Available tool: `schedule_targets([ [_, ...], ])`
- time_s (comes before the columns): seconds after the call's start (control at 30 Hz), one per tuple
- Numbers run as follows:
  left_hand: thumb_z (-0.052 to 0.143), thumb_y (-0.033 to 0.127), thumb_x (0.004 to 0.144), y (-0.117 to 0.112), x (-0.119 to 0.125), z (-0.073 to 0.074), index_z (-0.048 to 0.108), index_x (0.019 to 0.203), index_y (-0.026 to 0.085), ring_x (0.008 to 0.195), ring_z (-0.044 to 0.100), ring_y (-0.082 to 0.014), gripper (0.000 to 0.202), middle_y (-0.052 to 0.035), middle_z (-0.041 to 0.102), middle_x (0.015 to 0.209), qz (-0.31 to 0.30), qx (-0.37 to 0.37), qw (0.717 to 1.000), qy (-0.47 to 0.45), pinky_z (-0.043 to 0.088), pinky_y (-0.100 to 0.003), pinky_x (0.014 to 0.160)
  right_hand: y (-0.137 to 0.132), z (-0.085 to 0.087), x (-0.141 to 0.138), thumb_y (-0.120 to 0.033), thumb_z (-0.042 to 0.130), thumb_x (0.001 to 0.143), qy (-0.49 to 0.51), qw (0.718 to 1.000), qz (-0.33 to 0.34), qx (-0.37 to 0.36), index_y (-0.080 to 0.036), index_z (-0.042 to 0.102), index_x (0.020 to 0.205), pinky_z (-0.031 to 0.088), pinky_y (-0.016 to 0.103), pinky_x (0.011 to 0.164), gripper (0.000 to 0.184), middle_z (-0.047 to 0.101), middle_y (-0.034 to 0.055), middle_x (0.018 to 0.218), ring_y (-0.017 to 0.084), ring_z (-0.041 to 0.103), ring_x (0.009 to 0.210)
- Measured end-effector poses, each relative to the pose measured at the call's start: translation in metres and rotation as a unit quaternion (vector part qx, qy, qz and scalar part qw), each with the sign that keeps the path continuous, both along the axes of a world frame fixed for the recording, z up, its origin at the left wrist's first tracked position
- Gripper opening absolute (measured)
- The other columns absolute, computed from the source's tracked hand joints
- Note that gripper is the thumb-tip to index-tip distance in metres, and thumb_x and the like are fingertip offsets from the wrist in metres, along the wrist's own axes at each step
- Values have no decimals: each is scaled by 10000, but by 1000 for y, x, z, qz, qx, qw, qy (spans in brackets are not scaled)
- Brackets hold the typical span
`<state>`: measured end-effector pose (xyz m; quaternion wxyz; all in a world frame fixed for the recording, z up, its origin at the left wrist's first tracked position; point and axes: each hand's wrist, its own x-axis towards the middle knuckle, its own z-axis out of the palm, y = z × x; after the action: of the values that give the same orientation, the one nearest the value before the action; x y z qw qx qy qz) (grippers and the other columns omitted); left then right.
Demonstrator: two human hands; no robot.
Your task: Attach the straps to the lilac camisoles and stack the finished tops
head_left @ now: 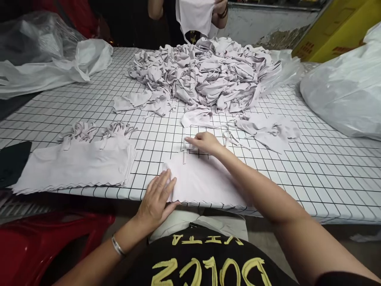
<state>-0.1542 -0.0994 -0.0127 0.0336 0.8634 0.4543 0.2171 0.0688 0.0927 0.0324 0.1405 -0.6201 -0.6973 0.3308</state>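
Observation:
A pale pink camisole top (205, 180) lies flat at the table's near edge, its thin strap (185, 157) reaching up from the upper left corner. My left hand (159, 194) rests on the top's left side edge, fingers stretched out and flat. At the strap is my right hand (205, 143), its fingers curled and closed on it; the fingertips are partly hidden. To the left lies a neat stack of matching camisole tops (80, 163), with bunched straps (81, 131) at their upper edge.
A large heap of crumpled tops (208, 75) covers the far middle of the checked table (333, 174). Loose tops (270, 129) lie nearer. Plastic bags (348, 83) stand right and left. Across the table, a person's hand (220, 7) holds up a top. A red chair (44, 238) is lower left.

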Motion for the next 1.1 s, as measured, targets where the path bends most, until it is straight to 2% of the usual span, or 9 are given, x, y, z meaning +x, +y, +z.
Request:
schedule_targets([
  [0.17, 547, 280, 915, -1, 0, -3, 190, 1512, 146, 1401, 332, -293, 708, -194, 397, 1479, 6, 1, 999, 34, 331, -520, 1119, 41, -2, -48, -225, 766, 632, 87, 989, -25, -115, -198, 527, 606, 381, 268, 533, 242, 641, 40, 662, 178, 582, 641],
  [0.37, 478, 143, 915, -3, -10, -7, 425, 1424, 242, 1399, 334, -292, 521, -92, 471, 1442, -54, 1, 997, 59, 281, -586, 1128, 55, 3, -43, -51, 568, 770, 423, 846, -128, -298, -148, 564, 739, 449, 219, 506, 102, 696, 64, 771, 122, 625, 628],
  [0.47, 426, 67, 899, -4, -19, -9, 401, 1438, 215, 1365, 397, -269, 559, -101, 550, 1370, -90, 19, 996, 7, 358, -554, 1102, 60, 4, -43, -62, 538, 822, 476, 819, -131, -292, -154, 567, 791, 502, 220, 604, 101, 694, 51, 801, 107, 634, 664],
  [0.57, 417, 25, 879, -4, -25, -10, 380, 1448, 212, 1301, 489, -240, 600, -99, 635, 1269, -111, 44, 991, -67, 453, -503, 1051, 65, 7, -41, -117, 590, 826, 399, 880, -68, -251, -180, 535, 810, 514, 280, 675, 85, 687, 53, 819, 143, 638, 704],
  [0.7, 457, 24, 871, -4, -32, -7, 402, 1432, 243, 1168, 608, -220, 605, -84, 695, 1161, -103, 60, 987, -105, 527, -465, 990, 46, 19, -6, -270, 678, 802, 94, 995, -34, 31, -203, 549, 808, 458, 328, 715, 146, 630, 33, 709, 196, 596, 732],
  [0.8, 491, 50, 865, -4, -44, -5, 406, 1430, 276, 1112, 641, -227, 615, -68, 708, 1125, -92, 70, 989, -92, 540, -473, 978, -16, 17, 51, -404, 589, 864, 26, 981, 25, 188, -233, 588, 881, 437, 351, 753, 171, 633, 39, 760, 203, 573, 758],
  [0.93, 549, 77, 832, 3, -58, 3, 477, 1366, 304, 1004, 675, -233, 584, -47, 723, 1042, -117, 54, 989, -72, 543, -493, 960, -120, -6, 122, -391, 643, 819, 26, 978, 138, 158, -284, 659, 871, 445, 409, 779, 120, 656, 78, 872, 252, 569, 844],
  [1.0, 593, 91, 808, 11, -49, 15, 563, 1250, 290, 857, 683, -221, 486, -32, 725, 906, -115, 58, 989, -73, 553, -490, 911, -144, -15, 142, -394, 607, 847, 49, 982, 49, 177, -283, 654, 858, 452, 405, 754, 121, 645, 82, 857, 252, 573, 829],
  [1.1, 606, 108, 812, 30, -1, 38, 620, 1099, 230, 783, 649, -209, 311, -43, 708, 837, -157, 59, 982, -83, 550, -451, 831, -124, -17, 148, -464, 532, 881, 70, 970, -139, 186, -249, 597, 754, 444, 357, 680, 257, 621, 54, 764, 218, 567, 732],
])
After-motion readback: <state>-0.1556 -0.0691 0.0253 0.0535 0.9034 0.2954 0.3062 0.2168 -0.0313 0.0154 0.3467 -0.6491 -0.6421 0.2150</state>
